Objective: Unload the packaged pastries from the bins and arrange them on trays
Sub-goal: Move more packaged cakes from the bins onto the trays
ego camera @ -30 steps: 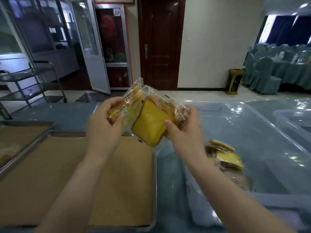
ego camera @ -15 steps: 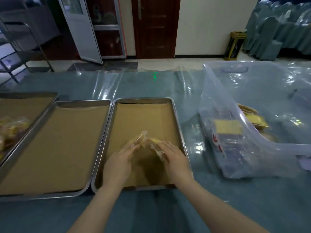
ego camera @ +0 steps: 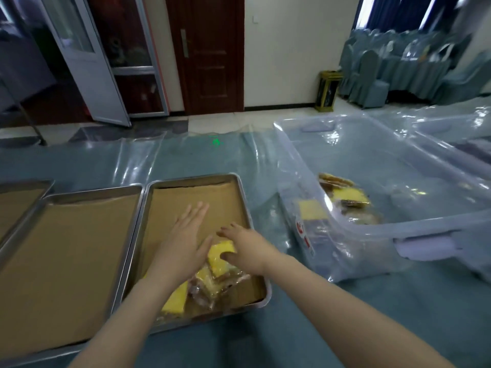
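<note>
Two clear-wrapped yellow pastries lie at the near end of the right-hand metal tray [ego camera: 243, 200], which is lined with brown paper: one [ego camera: 219, 257] between my hands, another [ego camera: 175, 301] partly under my left forearm. My left hand [ego camera: 183, 237] hovers flat over the tray with fingers straight, holding nothing. My right hand [ego camera: 244, 245] rests on the right pastry with fingers loosely bent over its far edge. More wrapped pastries [ego camera: 342, 197] lie in the clear plastic bin [ego camera: 414, 224] to the right.
A second paper-lined tray [ego camera: 66, 240] sits left of the first, and a third tray [ego camera: 18, 197] shows at the left edge. Another clear bin [ego camera: 457, 136] stands behind the first. The table has a blue cloth under clear plastic sheeting [ego camera: 132, 158].
Both hands carried two pastries from chest height down onto the right-hand tray. The left hand has let go and spread flat; the pastries now lie on the paper.
</note>
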Action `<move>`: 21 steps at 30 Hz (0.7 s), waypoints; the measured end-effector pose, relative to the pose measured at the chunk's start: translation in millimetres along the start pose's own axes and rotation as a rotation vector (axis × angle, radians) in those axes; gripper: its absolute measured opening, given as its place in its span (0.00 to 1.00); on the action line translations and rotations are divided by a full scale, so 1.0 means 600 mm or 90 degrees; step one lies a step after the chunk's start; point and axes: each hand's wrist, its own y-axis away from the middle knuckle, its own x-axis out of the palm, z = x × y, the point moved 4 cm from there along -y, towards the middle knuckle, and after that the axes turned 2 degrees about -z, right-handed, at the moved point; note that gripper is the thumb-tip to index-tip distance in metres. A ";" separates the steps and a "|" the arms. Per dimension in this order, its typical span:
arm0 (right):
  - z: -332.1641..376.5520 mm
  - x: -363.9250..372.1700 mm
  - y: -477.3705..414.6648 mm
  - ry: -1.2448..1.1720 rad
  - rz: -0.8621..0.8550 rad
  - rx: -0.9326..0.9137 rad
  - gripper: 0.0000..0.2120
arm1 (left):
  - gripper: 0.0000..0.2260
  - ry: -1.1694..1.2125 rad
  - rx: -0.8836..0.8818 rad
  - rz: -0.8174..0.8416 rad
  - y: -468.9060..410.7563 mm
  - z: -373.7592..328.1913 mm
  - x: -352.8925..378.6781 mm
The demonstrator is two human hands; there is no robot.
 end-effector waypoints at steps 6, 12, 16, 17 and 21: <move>-0.001 -0.210 0.050 -0.038 -0.207 -0.019 0.19 | 0.24 0.043 0.098 -0.088 -0.099 -0.173 -0.055; -0.141 -0.357 0.123 -0.059 -0.240 0.062 0.19 | 0.24 0.042 0.143 -0.132 -0.185 -0.332 -0.017; -0.275 -0.406 0.149 -0.046 -0.220 0.111 0.19 | 0.24 0.030 0.148 -0.063 -0.239 -0.403 0.065; -0.305 -0.414 0.152 -0.038 -0.207 0.113 0.19 | 0.25 0.024 0.136 -0.048 -0.253 -0.415 0.086; -0.403 -0.444 0.150 0.020 -0.133 0.101 0.19 | 0.26 -0.017 0.081 0.016 -0.308 -0.457 0.167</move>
